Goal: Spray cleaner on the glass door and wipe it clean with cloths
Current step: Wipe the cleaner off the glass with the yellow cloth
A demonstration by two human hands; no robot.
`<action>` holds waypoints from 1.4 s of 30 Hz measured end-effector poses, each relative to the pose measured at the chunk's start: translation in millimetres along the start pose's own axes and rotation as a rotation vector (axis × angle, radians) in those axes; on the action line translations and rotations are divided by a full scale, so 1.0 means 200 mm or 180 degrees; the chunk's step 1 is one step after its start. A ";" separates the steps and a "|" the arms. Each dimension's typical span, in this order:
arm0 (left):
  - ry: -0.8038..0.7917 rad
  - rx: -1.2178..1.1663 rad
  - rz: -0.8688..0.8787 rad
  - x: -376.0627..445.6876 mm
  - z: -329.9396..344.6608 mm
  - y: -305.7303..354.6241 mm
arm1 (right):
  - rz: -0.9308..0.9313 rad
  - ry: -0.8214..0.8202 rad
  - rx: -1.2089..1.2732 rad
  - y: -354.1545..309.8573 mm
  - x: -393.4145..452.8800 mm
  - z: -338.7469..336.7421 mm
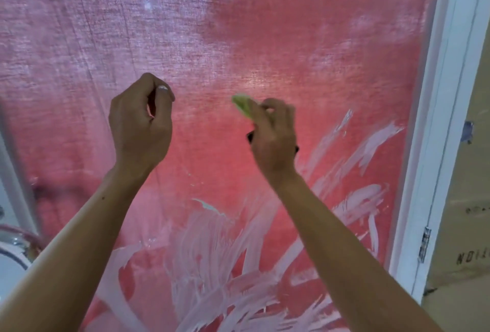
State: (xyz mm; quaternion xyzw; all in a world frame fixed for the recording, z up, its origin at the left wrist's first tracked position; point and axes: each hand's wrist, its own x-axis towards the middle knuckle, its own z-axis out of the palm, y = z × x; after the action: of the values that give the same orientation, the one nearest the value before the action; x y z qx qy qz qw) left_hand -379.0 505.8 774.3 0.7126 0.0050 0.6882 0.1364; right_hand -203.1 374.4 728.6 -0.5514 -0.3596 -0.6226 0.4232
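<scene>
Both hands are up against the glass door (238, 40), side by side and a little apart. The left hand (140, 125) is curled into a loose fist with a ring (162, 88) on one finger, and nothing shows in it. The right hand (273, 138) is closed around a green cloth (242, 105), which sticks out past the fingertips onto the pane; something dark peeks from under the palm, though I cannot tell what it is.

A red fabric (291, 40) hangs behind the glass and fills the whole pane. Below and to the right of the hands the glass is smeared with white streaks (212, 265), while the part around and above them looks hazy. The white door frame (434, 125) runs down the right side with a metal hinge (424, 245) low on it. Beyond it is a brown cardboard panel (464, 225) with dark printed letters, too partial to read. At the lower left a chrome fixture (16, 245) shows.
</scene>
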 end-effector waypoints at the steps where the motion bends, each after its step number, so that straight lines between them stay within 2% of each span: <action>1: -0.0147 -0.0019 -0.0069 -0.03 0.00 -0.01 | 0.0069 0.0159 -0.0102 0.08 0.01 -0.02; 5: -0.0605 -0.0026 -0.0315 -0.13 0.01 -0.02 | 0.0708 0.0600 -0.0168 0.23 0.02 -0.08; 8: -0.0850 0.0000 -0.0508 -0.21 0.03 -0.01 | 0.1323 0.0819 -0.0049 0.13 0.01 -0.07; 10: -0.0876 -0.0004 -0.0648 -0.27 0.03 -0.01 | 0.1362 0.0774 0.0053 0.01 -0.04 -0.03; 18: -0.0435 -0.0088 -0.1064 -0.44 -0.05 -0.03 | -0.0194 -0.0605 0.0463 -0.44 -0.44 0.04; 21: -0.0246 -0.0081 -0.1121 -0.46 -0.12 -0.06 | -0.0914 -0.0938 0.0486 -0.46 -0.53 0.03; 24: -0.0315 0.0091 -0.0996 -0.47 -0.19 -0.09 | -0.1430 -0.1188 0.0476 -0.43 -0.50 0.00; 26: -0.0394 0.0179 -0.0855 -0.46 -0.21 -0.11 | -0.1337 -0.1060 0.0516 -0.41 -0.40 -0.01; 30: -0.0323 0.0183 -0.0683 -0.42 -0.24 -0.12 | -0.0160 -0.0498 0.0441 -0.41 -0.21 0.04; 32: -0.0286 0.0183 -0.0658 -0.42 -0.25 -0.13 | -0.0101 -0.0435 0.0446 -0.45 -0.23 0.06; 34: -0.0286 0.0133 -0.0651 -0.42 -0.26 -0.13 | -0.0639 -0.0573 0.0605 -0.49 -0.35 0.08; 36: -0.0330 0.0058 -0.0684 -0.44 -0.26 -0.14 | -0.1423 -0.0971 0.0702 -0.51 -0.52 0.06; 39: -0.0411 0.0032 -0.0675 -0.46 -0.24 -0.15 | -0.2343 -0.1475 0.0471 -0.48 -0.71 0.00; 42: -0.0436 0.0011 -0.0687 -0.47 -0.22 -0.15 | -0.2505 -0.1466 0.0464 -0.44 -0.66 0.00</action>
State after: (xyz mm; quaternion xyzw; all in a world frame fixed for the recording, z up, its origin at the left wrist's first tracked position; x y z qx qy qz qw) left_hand -420.9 525.2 677.0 0.7535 0.0736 0.6192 0.2084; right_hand -279.7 424.2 598.7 -0.4656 -0.6691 -0.5703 0.1014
